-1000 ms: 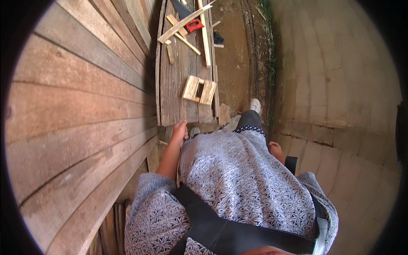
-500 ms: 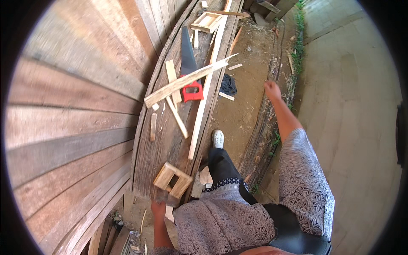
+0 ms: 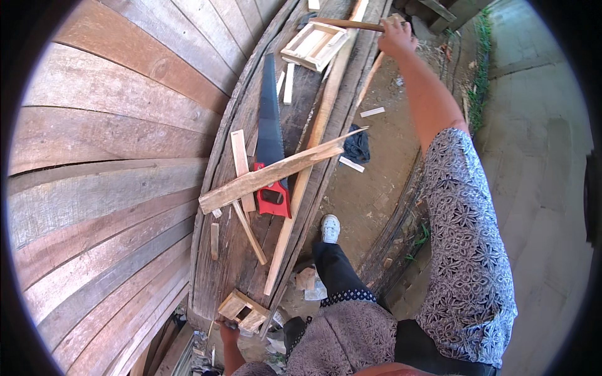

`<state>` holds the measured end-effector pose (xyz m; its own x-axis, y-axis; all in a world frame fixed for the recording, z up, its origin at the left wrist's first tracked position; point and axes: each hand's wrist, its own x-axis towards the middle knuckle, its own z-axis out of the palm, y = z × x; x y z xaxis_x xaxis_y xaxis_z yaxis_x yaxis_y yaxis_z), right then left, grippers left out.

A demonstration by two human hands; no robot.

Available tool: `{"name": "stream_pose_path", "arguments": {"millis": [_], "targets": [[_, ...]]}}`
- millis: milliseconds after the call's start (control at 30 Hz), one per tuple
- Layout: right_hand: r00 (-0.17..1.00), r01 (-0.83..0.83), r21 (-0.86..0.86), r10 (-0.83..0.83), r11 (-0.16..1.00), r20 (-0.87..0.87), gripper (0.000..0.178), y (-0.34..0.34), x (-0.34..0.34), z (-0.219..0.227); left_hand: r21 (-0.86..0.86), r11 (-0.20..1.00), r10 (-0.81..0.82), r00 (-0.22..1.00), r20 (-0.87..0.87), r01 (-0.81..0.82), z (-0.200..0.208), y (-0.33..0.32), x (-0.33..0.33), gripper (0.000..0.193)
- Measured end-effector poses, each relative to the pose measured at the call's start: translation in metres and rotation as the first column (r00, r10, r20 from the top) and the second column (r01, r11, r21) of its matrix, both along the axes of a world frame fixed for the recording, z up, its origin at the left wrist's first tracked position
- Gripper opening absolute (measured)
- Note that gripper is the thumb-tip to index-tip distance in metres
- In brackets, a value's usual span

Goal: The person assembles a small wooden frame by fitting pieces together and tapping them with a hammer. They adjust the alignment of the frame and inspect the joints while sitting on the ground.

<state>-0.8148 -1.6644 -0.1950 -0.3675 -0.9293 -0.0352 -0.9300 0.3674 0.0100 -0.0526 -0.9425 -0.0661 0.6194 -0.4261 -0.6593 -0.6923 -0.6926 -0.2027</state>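
Wooden planks [image 3: 119, 150] wall off the left of my feed, and the worktop [image 3: 204, 282] runs alongside them. Near its left edge I see a short stub [image 3: 215, 241] lying loose. Down at the near end is the left hand [image 3: 229, 332], its fingers right by a small slatted block [image 3: 254, 318]; from here I can't tell whether they grip the block, hold the worktop's edge or only rest there. The block sits on that near end, two slats joined with a gap between, so I'd judge its joining largely done.

Next come a pale slat [image 3: 239, 153] and a thin stick [image 3: 249, 232], both unattached. A rough batten [image 3: 269, 175] lies across the slat and the saw [image 3: 269, 125], which nobody is holding. Further right, a long strip [image 3: 288, 235] runs up the worktop, also loose. At the far end a shallow frame [image 3: 300, 59] looks put together as well; the separate pieces seem to be what remains unused.

Just beyond it lies a brown stick [image 3: 348, 24], and the right hand [image 3: 397, 39] is at its right end, fingers partly bent over it. How firmly they close, I can't tell.
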Motion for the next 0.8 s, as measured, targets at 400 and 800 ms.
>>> {"name": "stream_pose_path", "arguments": {"millis": [400,800], "targets": [[0.986,-0.107,0.257,0.069,0.961,0.154,0.052,-0.028,0.015,-0.002,0.152,0.986,0.074,0.996,-0.044,-0.066,0.025,0.003,-0.014,0.116],[0.569,0.334,-0.443,0.197,0.832,0.798,0.038,0.124,0.088,0.171,-0.249,0.966,0.037,0.987,-0.159,-0.076,0.006,0.067,0.002,0.112]]}}
